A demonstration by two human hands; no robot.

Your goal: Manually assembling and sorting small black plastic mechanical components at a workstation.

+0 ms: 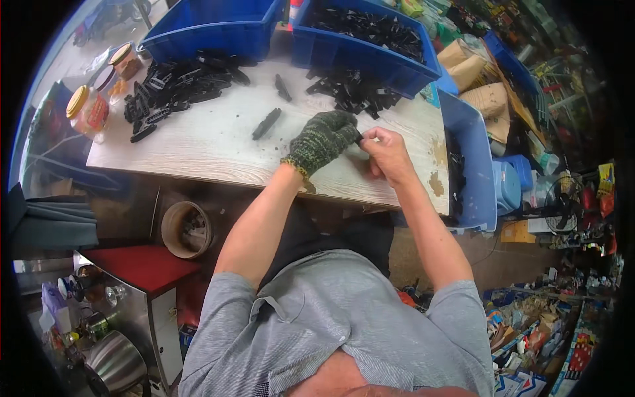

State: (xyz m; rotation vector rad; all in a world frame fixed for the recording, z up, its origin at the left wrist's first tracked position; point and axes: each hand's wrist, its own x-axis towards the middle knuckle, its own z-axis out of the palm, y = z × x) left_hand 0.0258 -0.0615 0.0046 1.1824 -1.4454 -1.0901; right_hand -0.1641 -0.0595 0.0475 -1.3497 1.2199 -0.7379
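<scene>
A small black plastic piece (359, 139) is held between my two hands over the table's near half. My left hand (322, 142), in a dark green knitted glove, has its fingers curled around one end and hides most of it. With bare thumb and forefinger, my right hand (389, 155) pinches the other end. Left of my glove, a long black plastic part (266, 124) lies alone on the table. Farther back lies another single black part (283, 87). Beyond my hands is a pile of small black pieces (357, 92); a larger pile of long black parts (178, 83) spreads at the left.
The pale wooden table (218, 149) carries two blue bins at the back, a left bin (211, 36) and a right bin (370, 56) full of black pieces. Lidded jars (86, 109) stand at the left edge. A blue tub (476, 192) adjoins the right edge; a bucket (173, 231) sits below.
</scene>
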